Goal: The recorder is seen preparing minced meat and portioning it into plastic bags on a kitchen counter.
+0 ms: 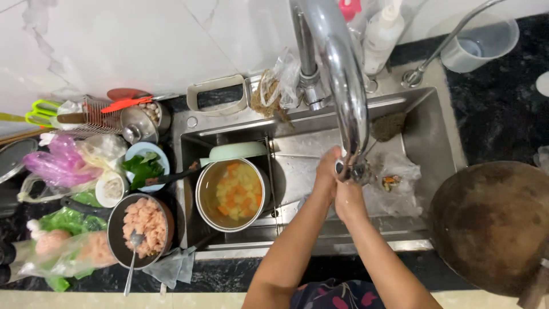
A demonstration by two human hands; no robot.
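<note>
From the head camera, both hands are meeting under the spout of the tall chrome tap [343, 86], over the steel sink [423, 131]. The left hand [327, 171] is pressing against the right hand [347, 197], fingers curled together and holding nothing that can be made out; whether water is running cannot be told. Just to the left of the hands, a steel pot [230, 194] of yellow and orange vegetable cubes in liquid is sitting on a rack in the sink, with a pale green lid [237, 150] lying at its far edge. A crumpled clear plastic bag [394, 183] is lying in the basin just right of the hands. On the dark tabletop [503, 97] to the left, a black bowl [117, 229] of pink chopped meat is holding a spoon [132, 252], near a blue bowl of greens [146, 166]. A round wooden board [492, 223] is sitting at the right.
</note>
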